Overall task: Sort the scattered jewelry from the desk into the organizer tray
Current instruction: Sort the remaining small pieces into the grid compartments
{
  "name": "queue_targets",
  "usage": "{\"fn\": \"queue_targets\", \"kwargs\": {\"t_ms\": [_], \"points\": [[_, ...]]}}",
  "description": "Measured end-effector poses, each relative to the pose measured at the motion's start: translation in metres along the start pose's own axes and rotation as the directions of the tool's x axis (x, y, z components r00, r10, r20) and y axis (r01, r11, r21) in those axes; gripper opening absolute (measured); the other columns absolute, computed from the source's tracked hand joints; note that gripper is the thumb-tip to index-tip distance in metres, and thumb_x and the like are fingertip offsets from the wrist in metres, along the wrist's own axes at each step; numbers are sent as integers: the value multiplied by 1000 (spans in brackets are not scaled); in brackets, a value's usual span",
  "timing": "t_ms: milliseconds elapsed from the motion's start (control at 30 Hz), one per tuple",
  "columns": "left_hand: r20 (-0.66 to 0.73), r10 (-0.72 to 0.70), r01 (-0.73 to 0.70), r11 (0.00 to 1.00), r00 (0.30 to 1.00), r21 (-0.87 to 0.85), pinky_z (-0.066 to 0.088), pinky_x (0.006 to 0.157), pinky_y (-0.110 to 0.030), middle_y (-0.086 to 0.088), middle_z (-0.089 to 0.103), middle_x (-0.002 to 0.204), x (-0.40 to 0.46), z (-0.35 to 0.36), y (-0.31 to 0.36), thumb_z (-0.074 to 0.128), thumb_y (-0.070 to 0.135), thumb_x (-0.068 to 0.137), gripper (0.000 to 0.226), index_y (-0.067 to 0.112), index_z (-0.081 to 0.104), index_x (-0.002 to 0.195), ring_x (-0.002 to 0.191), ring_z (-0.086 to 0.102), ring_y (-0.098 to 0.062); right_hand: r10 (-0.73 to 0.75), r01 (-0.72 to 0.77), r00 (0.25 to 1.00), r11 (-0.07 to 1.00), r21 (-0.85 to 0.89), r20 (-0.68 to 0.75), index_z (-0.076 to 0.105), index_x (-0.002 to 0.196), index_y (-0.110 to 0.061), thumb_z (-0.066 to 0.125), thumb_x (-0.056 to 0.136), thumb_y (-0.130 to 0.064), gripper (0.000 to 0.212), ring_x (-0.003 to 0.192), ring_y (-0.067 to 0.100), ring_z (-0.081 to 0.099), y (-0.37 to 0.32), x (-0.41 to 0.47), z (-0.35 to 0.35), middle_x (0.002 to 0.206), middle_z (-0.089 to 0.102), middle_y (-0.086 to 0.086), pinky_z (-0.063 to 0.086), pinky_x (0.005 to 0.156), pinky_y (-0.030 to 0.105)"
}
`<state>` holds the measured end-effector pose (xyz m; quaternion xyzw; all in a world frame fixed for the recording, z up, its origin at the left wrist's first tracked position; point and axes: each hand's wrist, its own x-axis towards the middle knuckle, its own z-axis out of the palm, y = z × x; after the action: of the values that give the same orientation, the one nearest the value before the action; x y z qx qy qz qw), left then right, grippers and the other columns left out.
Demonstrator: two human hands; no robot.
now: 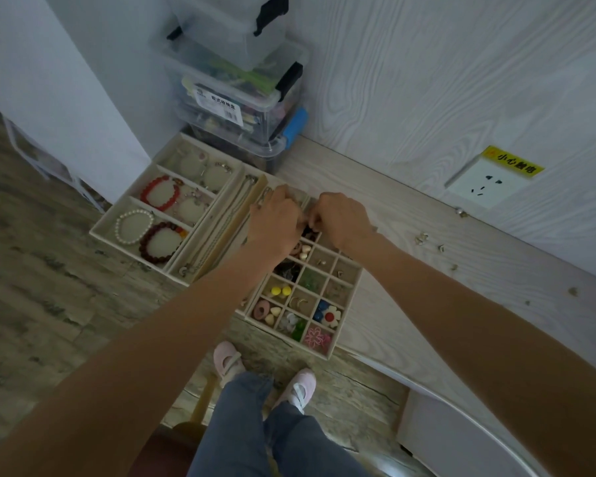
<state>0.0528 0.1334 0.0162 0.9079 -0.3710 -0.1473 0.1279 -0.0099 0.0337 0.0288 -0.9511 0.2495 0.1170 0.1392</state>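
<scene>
A beige grid organizer tray (pixel 347 306) lies on the pale desk, its small cells holding earrings, beads and flower pieces. My left hand (pixel 276 218) and my right hand (pixel 341 218) meet over the tray's far cells, fingers curled together around something small and dark that I cannot make out. Left of it sits a bracelet tray (pixel 131 197) with a red bracelet (pixel 159 193), a pearl bracelet (pixel 134 226) and a dark red bracelet (pixel 160 241). A long necklace compartment (pixel 217 228) lies between the two trays. Loose small earrings (pixel 421 238) are scattered on the desk to the right.
Stacked clear plastic storage boxes (pixel 238 94) stand against the wall behind the trays. A wall socket (pixel 486 185) with a yellow label is at the right. More tiny pieces (pixel 461 212) lie near the wall. The desk's front edge curves at the lower right, above my legs and pink shoes.
</scene>
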Motion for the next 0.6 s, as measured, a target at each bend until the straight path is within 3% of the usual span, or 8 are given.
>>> {"fn": "queue_targets", "kwargs": {"t_ms": [200,600], "points": [[-46,27,-31,995,999,-90,31,103,-36,-5,47,126,-8,-4,-13,56,6,88,27,19,69,108,124,41,-22,-35,31,997,997,68,65,72,88,-12,61,84,-6,13,95,24,61,5,3,-2,105,62,5,41,72,26],[-49,28,-32,997,998,-75,28,104,-35,-4,46,125,-8,-8,-10,54,7,89,26,18,68,106,123,41,-21,-36,39,996,999,-35,81,70,100,-9,58,86,-6,18,96,26,62,0,5,-4,107,65,10,45,73,29]]}}
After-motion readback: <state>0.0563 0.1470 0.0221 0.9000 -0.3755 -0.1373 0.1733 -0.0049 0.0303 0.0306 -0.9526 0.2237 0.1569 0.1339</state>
